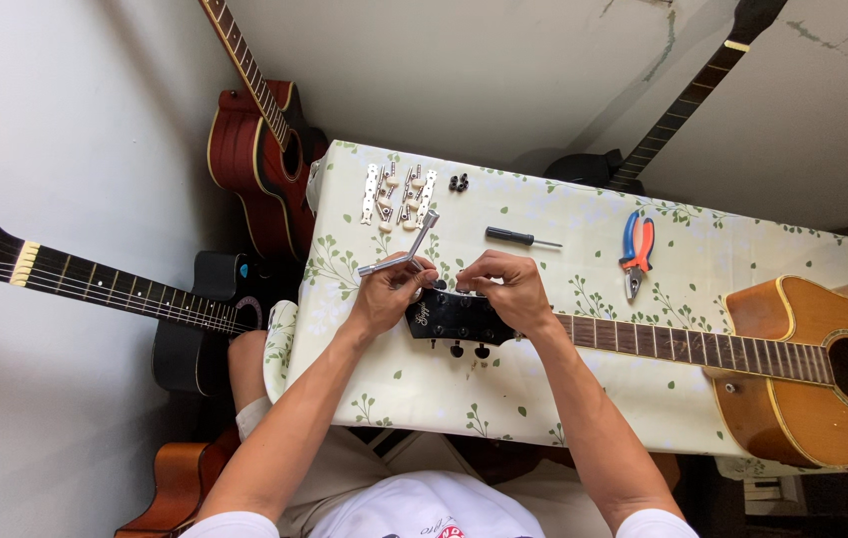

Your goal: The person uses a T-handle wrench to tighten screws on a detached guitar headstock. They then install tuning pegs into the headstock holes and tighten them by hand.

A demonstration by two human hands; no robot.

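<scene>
The black headstock (454, 317) of an acoustic guitar (822, 369) lies near the middle of the table (543, 399), its neck running off toward 3 o'clock. The left hand (389, 292) is closed around a bent silver wrench (406, 251) at the headstock's 10 o'clock edge. The right hand (505, 284) curls over the headstock's top edge, fingertips pinched there; what they grip is hidden. At 12 o'clock lie silver tuner strips (399, 194), small black parts (459, 182) and a screwdriver (521, 237); pliers (637, 249) lie at 2 o'clock. A leaf-printed cloth covers the table. More guitars lean on the pale walls at 9, 11 and 1 o'clock.
</scene>
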